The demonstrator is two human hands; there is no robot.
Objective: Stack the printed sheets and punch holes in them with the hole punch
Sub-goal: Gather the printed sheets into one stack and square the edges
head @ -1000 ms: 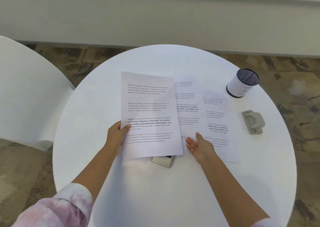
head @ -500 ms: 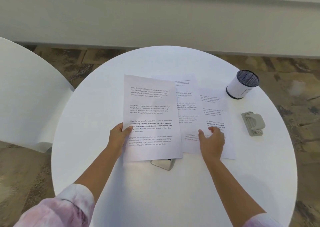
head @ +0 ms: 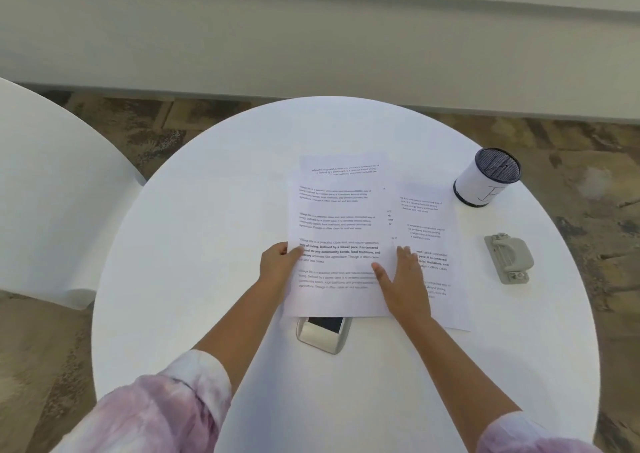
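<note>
Head view, looking down on a round white counter (head: 194,314). We noted a second white surface (head: 52,193) at far left, apart from ours, over mottled brown floor.

Left hand (head: 278,266): we saw it gripping the left edge of the top printed sheet (head: 341,231), thumb lying over the text, fingers curled under the paper and holding it. Sleeve (head: 156,414) pale pink, mottled, pushed up the forearm.

Top sheet lay at the middle of the counter, over a second sheet (head: 343,165) whose upper edge and first lines of text showed beyond it. We could not tell how many sheets sat beneath.

Below the top sheet's near edge, a silver phone (head: 323,335) stuck out, its upper part hidden under the paper.

Right hand (head: 403,281): flat, palm down, fingers spread fairly wide, pressing on the seam where the top sheet met a third sheet (head: 433,244) to its right. Thumb rested on the top sheet. It clasped nothing.

Third sheet lay partly uncovered, slightly skewed, overlapped on its left by the others.

Farther right we logged a white mesh pen cup (head: 486,179) with dark rim, upright, and nearer us the grey hole punch (head: 508,258), lying on the counter, clear of the paper and untouched.
</note>
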